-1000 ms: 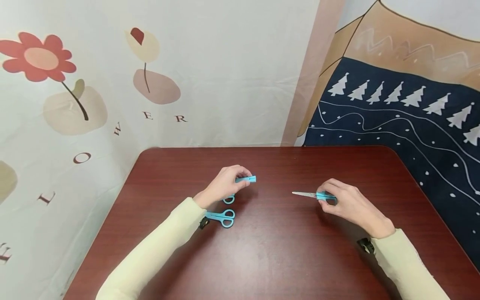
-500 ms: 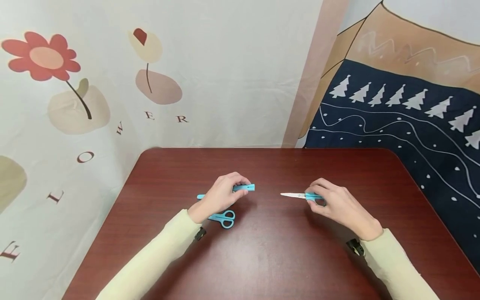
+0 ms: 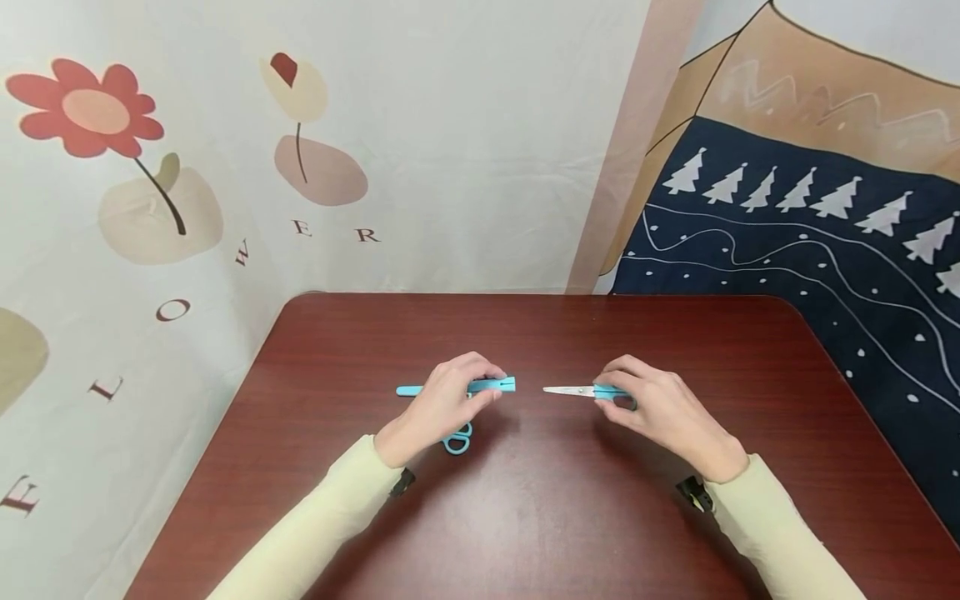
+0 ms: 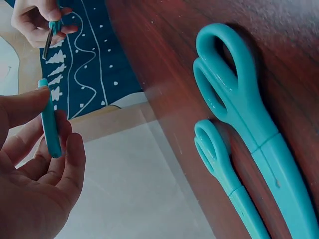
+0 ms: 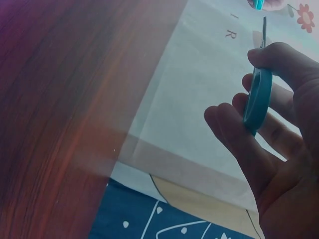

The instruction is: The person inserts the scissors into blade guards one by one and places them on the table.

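Above the table, my left hand [image 3: 441, 404] pinches a light-blue scissors cover [image 3: 492, 385] between thumb and fingers, its slotted end facing right. Across from it, my right hand [image 3: 660, 408] holds a pair of small scissors [image 3: 572, 391] by the blue handles. The bare metal blades are closed and point left toward the cover, with a short gap between tip and cover. In the left wrist view, two covered scissors lie on the table: a nearer pair [image 4: 244, 99] and a farther pair [image 4: 219, 162]. My left hand partly hides both in the head view.
The reddish-brown wooden table [image 3: 540, 517] has rounded far corners. Behind it hangs a pale cloth [image 3: 465, 167] printed with flowers and letters. A dark-blue printed panel with white trees [image 3: 787, 242] is at the right. Each wrist carries a small black camera.
My right hand has moved left with the scissors, bringing the blades closer to the cover. My left hand has come slightly lower in view, still holding the cover.
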The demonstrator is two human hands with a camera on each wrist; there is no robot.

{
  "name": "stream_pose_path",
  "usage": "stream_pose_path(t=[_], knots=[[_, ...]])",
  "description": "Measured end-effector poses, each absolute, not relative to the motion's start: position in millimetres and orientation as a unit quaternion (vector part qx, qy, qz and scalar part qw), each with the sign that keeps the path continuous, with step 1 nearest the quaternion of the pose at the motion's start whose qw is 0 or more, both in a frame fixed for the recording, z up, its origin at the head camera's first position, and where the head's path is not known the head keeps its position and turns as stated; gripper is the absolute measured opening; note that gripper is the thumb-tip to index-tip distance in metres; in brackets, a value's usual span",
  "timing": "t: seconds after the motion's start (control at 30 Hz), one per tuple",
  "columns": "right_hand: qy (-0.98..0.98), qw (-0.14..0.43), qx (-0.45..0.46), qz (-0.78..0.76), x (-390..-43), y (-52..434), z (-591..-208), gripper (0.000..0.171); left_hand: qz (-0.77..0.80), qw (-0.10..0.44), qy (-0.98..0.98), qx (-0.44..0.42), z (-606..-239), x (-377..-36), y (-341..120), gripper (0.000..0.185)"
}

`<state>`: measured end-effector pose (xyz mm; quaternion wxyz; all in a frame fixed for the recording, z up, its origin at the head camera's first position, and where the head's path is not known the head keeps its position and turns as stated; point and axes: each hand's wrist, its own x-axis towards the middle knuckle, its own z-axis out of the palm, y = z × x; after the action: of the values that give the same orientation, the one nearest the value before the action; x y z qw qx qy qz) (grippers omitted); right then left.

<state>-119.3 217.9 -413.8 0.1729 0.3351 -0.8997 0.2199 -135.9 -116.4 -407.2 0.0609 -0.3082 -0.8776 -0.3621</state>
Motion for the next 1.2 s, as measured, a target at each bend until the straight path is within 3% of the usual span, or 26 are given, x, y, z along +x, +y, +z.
stream_pose_path(t=[0.73,1.2], knots=[[-0.878,0.226,0.36,0.218,-109.5,197.5,-409.9,0.026,-0.402,0.086,-0.866,-0.284,-409.1,-115.6,-110.6,0.02],[-0.874,0.206,0.372,0.235,-107.5,189.5,-407.7,0.026,-0.418,0.085,-0.857,-0.289,-409.2,-112.9,-111.2,0.021]])
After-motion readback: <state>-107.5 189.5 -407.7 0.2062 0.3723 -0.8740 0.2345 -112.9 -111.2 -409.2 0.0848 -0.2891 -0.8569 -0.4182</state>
